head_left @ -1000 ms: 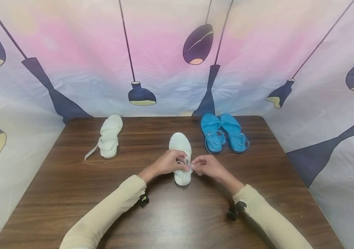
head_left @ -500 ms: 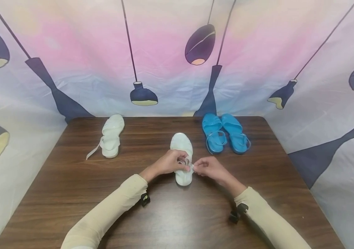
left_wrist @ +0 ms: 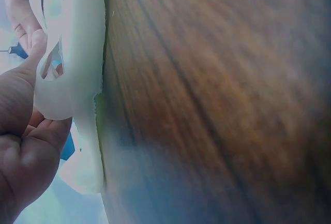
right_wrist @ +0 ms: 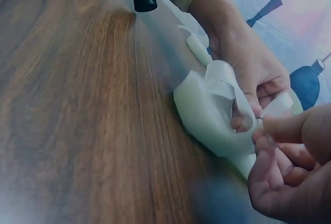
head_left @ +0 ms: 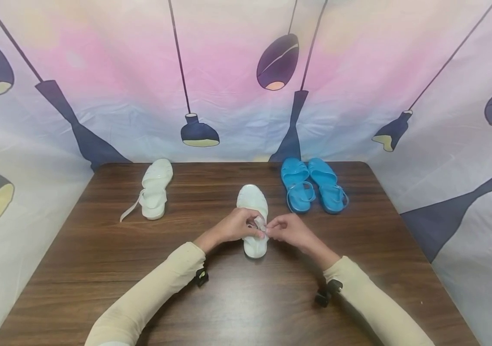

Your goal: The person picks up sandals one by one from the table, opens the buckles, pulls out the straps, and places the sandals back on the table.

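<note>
A white sandal (head_left: 252, 197) lies at mid-table in the head view, toe toward the wall. From its left side my left hand (head_left: 239, 226) pinches the ankle strap close to the buckle. My right hand (head_left: 291, 233) pinches at the strap on the sandal's right side, thumb and fingertip together. In the right wrist view the sandal (right_wrist: 201, 105) shows its heel loop, and a strap end (right_wrist: 279, 105) stands up between the two hands (right_wrist: 253, 58) (right_wrist: 295, 167). The left wrist view shows the sandal's side (left_wrist: 85, 43) beside my left hand (left_wrist: 31, 146); the buckle is hidden by fingers.
Another white sandal (head_left: 157, 175), its strap hanging loose to the left, lies at the table's back left. Two blue sandals (head_left: 294, 168) (head_left: 321, 170) stand side by side at the back right. A printed cloth (head_left: 228, 96) hangs behind the wooden table (head_left: 246, 307).
My right hand has moved slightly left toward the buckle, and the strap end now stands up more between the hands. The left hand has stayed on the strap.
</note>
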Demonstrator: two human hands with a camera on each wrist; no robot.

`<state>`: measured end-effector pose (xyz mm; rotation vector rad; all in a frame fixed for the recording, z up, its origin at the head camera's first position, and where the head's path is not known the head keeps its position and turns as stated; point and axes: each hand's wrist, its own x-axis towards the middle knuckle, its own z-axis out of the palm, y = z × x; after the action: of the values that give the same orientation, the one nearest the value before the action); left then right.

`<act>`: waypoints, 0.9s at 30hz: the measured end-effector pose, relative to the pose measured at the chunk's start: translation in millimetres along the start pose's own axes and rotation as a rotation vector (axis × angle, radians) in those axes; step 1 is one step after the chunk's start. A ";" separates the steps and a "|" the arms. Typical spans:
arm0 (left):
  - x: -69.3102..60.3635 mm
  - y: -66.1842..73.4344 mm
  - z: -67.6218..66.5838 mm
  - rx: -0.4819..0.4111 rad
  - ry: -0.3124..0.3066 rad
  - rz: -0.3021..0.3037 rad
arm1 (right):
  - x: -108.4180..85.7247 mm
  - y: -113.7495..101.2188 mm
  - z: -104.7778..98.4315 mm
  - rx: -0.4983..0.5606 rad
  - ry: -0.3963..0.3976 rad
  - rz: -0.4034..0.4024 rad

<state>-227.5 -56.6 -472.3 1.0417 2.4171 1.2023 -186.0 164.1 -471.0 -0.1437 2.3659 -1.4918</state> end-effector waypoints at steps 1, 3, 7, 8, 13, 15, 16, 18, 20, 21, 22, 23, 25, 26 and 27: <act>-0.1 0.1 0.1 0.000 -0.002 -0.002 | -1.0 1.0 -1.1 0.023 -0.010 0.017; -0.4 0.6 0.7 0.002 -0.001 -0.003 | -3.5 3.6 -3.2 0.062 -0.022 0.049; -0.5 1.8 0.8 0.004 -0.001 -0.008 | -7.8 7.0 -5.5 0.108 -0.024 0.080; -0.6 2.3 0.7 0.006 0.001 -0.011 | -8.4 7.5 -5.4 0.112 -0.021 0.079; -0.9 2.8 -0.1 0.016 0.001 -0.009 | -8.9 9.1 -2.9 0.161 -0.006 0.075; -0.4 2.4 0.0 0.018 -0.003 -0.003 | -8.6 9.1 -1.7 0.180 0.000 0.073; -0.2 1.9 0.1 0.019 -0.005 -0.001 | -7.8 9.3 -1.2 0.187 0.003 0.079; 0.5 0.8 0.1 0.019 -0.007 0.002 | -6.2 9.3 -0.6 0.196 0.006 0.090; 1.1 -0.2 0.2 0.015 -0.012 0.005 | -4.7 8.5 -0.2 0.195 0.007 0.104; 1.3 -0.7 0.2 0.011 -0.013 0.007 | -3.8 8.0 0.1 0.196 0.006 0.115; 1.4 -1.4 0.2 0.009 -0.014 0.007 | -2.6 7.7 0.2 0.199 0.003 0.129; 1.5 -1.6 0.2 0.005 -0.015 0.009 | -1.9 6.7 0.4 0.200 0.000 0.136; 1.7 -2.3 0.5 -0.003 -0.017 0.011 | -0.8 4.5 0.9 0.195 -0.006 0.142; 1.9 -2.2 0.6 -0.007 -0.018 0.009 | -0.2 3.6 1.0 0.193 -0.009 0.143; 2.2 -2.2 0.8 -0.011 -0.018 0.006 | 0.2 2.6 1.0 0.196 -0.011 0.145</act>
<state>-229.7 -55.5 -474.4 1.0525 2.3924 1.2015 -185.7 164.3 -473.7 0.0659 2.1560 -1.6345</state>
